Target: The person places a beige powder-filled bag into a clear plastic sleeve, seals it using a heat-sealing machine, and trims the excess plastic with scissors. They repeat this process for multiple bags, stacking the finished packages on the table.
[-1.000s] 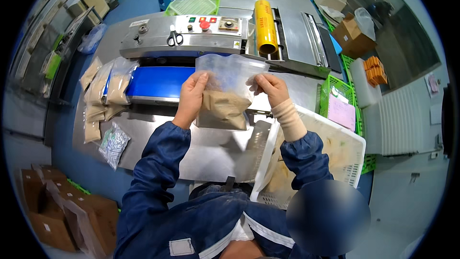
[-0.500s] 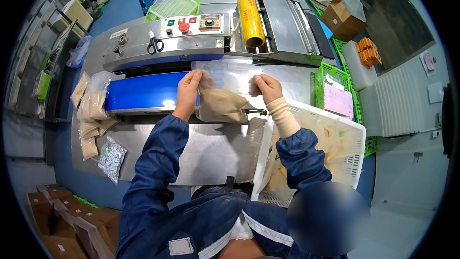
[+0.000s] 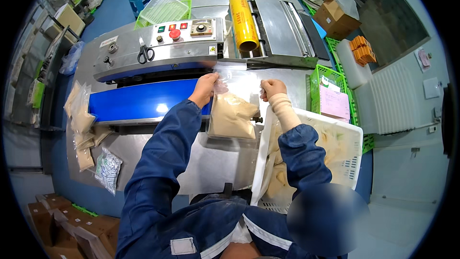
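Note:
A clear plastic bag (image 3: 233, 117) of beige powder hangs upright between my hands, its contents slumped in the lower part. My left hand (image 3: 205, 89) is closed on the bag's upper left edge. My right hand (image 3: 273, 89) pinches at the upper right corner, fingers curled. Behind the bag's top runs the steel front of a band sealing machine (image 3: 191, 57). Its blue conveyor belt (image 3: 143, 98) lies just left of the bag, beside my left wrist. Below my right forearm stands a white perforated crate (image 3: 353, 158) with more bags of beige powder.
Filled bags (image 3: 81, 120) are piled at the belt's left end, near a packet of small sachets (image 3: 109, 168). Black scissors (image 3: 144, 54) rest on the sealer. A yellow film roll (image 3: 243, 22) lies on a wrapping machine behind. A green basket (image 3: 316, 91) with papers stands at the right.
The bag has come lower and turned flatter toward me, its powder hanging lower. Both hands have shifted slightly right and down, still at the bag's top. The view has shifted slightly.

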`<state>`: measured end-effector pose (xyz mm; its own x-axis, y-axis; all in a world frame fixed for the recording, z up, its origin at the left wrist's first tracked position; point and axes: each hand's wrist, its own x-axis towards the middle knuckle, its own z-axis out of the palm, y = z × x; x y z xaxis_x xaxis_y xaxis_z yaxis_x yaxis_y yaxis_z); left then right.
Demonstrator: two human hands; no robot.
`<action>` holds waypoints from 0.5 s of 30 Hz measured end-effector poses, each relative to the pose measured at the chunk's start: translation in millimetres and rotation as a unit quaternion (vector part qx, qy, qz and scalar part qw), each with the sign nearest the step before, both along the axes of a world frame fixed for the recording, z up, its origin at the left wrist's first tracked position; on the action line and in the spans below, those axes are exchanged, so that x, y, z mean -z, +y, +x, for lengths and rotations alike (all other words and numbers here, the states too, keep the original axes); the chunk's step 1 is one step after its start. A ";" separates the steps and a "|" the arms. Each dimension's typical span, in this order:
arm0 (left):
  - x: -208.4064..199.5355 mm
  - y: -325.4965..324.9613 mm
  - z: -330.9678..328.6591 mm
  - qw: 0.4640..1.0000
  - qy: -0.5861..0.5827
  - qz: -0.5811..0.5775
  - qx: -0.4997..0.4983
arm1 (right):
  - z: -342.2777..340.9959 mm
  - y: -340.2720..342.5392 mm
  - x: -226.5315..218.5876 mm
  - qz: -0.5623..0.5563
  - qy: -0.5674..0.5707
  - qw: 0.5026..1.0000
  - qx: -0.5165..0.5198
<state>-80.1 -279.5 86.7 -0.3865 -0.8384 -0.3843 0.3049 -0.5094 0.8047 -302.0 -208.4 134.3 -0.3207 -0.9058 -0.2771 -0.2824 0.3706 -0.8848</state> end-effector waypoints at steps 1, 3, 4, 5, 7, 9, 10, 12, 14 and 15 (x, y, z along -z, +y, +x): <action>3.9 -2.6 -2.2 1.000 0.001 -0.011 0.000 | -0.5 -1.2 -0.1 0.001 -0.005 1.000 0.006; 1.3 -5.2 -6.4 0.999 0.007 0.032 -0.027 | -3.5 -3.9 1.3 0.002 -0.008 1.000 0.011; -1.8 -5.2 -10.3 0.998 0.010 0.054 -0.038 | -5.7 -8.0 2.4 0.001 -0.005 1.000 0.011; 4.1 -8.7 -12.1 0.997 0.010 0.062 -0.048 | -7.7 -11.9 3.6 0.000 -0.003 1.000 0.011; 10.5 -15.2 -8.3 0.995 0.031 0.070 -0.059 | -4.5 -19.8 1.8 0.003 0.007 1.000 0.008; 16.3 -19.5 -3.9 0.995 0.040 0.065 -0.069 | -2.0 -28.3 2.2 0.004 0.012 1.000 -0.005; 18.8 -21.4 -1.1 0.995 0.036 0.054 -0.072 | -0.3 -31.5 3.2 0.002 0.016 1.000 -0.010; 21.0 -25.1 3.3 0.996 0.031 0.032 -0.076 | 3.9 -36.7 2.2 -0.004 0.024 1.000 -0.019; 20.8 -28.1 7.0 0.995 0.026 0.020 -0.092 | 7.9 -41.7 4.4 -0.003 0.017 1.000 -0.017; 17.9 -28.7 8.4 0.995 0.021 0.013 -0.097 | 8.6 -45.5 7.5 -0.006 0.026 0.999 -0.020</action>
<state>-71.6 -308.2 68.8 -0.2350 -0.8886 -0.3940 0.4332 -0.4586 0.7759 -293.5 -253.9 126.8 -0.2974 -0.9212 -0.2509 -0.3417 0.3481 -0.8730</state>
